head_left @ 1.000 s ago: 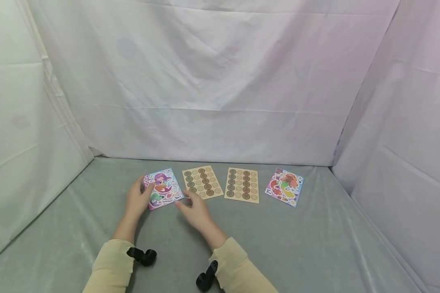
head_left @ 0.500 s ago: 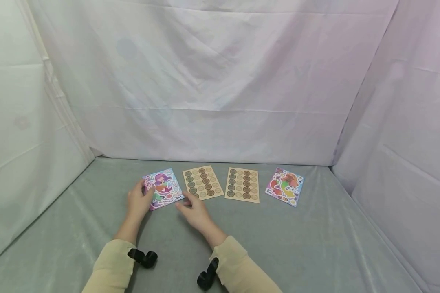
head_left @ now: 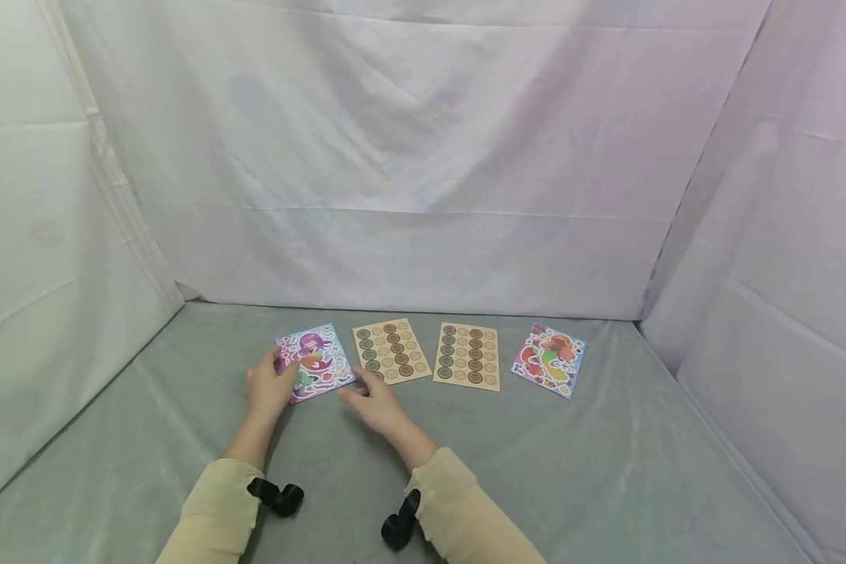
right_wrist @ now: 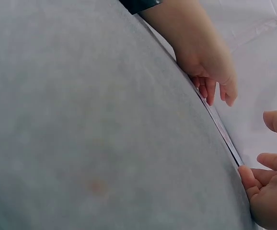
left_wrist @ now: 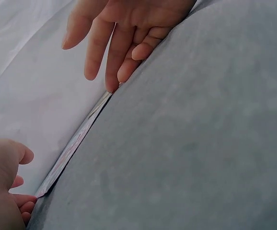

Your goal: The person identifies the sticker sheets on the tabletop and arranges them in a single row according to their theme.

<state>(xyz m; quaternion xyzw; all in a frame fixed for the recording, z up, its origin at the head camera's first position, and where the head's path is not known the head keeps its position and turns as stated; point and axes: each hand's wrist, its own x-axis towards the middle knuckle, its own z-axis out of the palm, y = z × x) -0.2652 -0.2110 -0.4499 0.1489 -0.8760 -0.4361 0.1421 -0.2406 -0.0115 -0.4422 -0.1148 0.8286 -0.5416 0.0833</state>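
left hand (head_left: 268, 385) and right hand (head_left: 379, 406) are touching opposite edges of the leftmost sticker sheet (head_left: 319, 360) on the table (head_left: 571, 478), fingers standing apart, not clamping. other three sheets (head_left: 467, 356) are lying in a row beside it; layout seemingly done, handling unfinished.

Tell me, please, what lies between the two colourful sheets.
In the head view, a left tan sheet and a right tan sheet, both printed with circles, lie there; the right hand hides the left one's near corner.

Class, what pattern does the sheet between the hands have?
The sheet has colourful shapes with white outlines on blue and pinkish purple, clearest in the head view.
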